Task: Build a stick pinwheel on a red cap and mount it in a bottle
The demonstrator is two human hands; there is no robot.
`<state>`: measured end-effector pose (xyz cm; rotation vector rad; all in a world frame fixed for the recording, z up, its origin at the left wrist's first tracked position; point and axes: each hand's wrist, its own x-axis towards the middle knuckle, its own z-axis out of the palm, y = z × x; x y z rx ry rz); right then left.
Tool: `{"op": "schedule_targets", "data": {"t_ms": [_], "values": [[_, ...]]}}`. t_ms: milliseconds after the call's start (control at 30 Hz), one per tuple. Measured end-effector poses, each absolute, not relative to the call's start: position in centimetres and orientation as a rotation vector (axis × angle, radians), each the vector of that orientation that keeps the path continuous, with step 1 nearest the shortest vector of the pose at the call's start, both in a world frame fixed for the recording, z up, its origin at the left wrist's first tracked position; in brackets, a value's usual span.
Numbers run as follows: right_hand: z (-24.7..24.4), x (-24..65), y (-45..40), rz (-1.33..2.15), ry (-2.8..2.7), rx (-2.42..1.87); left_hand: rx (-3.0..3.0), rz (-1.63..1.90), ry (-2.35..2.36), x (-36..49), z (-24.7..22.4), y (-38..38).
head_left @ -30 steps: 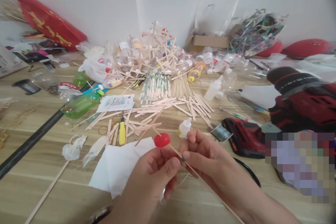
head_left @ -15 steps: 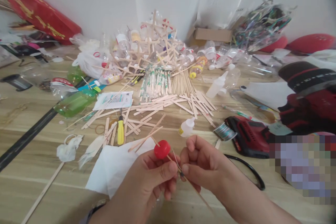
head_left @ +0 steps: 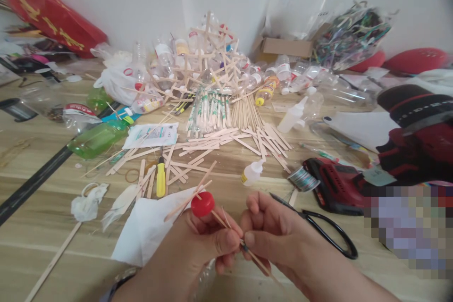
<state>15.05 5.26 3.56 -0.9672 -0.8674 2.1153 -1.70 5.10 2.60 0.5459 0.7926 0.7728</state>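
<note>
My left hand [head_left: 212, 240] is closed, thumb and forefinger pinching a thin bamboo skewer [head_left: 220, 218]. A red bottle cap [head_left: 203, 204] is threaded on that skewer, and crossed wooden sticks [head_left: 198, 188] show at its far end. Close by, my right hand [head_left: 264, 233] is also closed, its thumb and fingertip pressed on the skewer at a small dark band [head_left: 244, 245]. A fine pale strand stands up beside the skewer near my left fingertips; where it leads is hidden. The skewer's near end points down toward the front of the table.
Black-handled scissors [head_left: 331, 233] lie right of my right hand. A small glue bottle [head_left: 252, 173], a thread spool [head_left: 303, 179] and a red-black power tool [head_left: 332, 186] are beyond. Left are white paper [head_left: 141, 231] and a yellow screwdriver [head_left: 161, 179]. Craft sticks [head_left: 198, 146] and plastic bottles [head_left: 164, 59] are piled behind.
The cap and the skewer's far end have swung left and slightly down. My right hand has lowered slightly, and more of the scissors shows. Both hands keep their pinch.
</note>
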Motion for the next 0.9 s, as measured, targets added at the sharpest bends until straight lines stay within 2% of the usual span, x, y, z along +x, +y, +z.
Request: {"op": "schedule_targets", "data": {"t_ms": [400,900], "values": [[3.6,14.7,5.0,2.068,-0.8,-1.068,0.722,0.776,0.698,-2.5,2.0,6.5],[3.0,15.2,5.2,2.121,-0.812,-0.968,0.655,0.825,0.635,-2.3,1.0,5.8]]}}
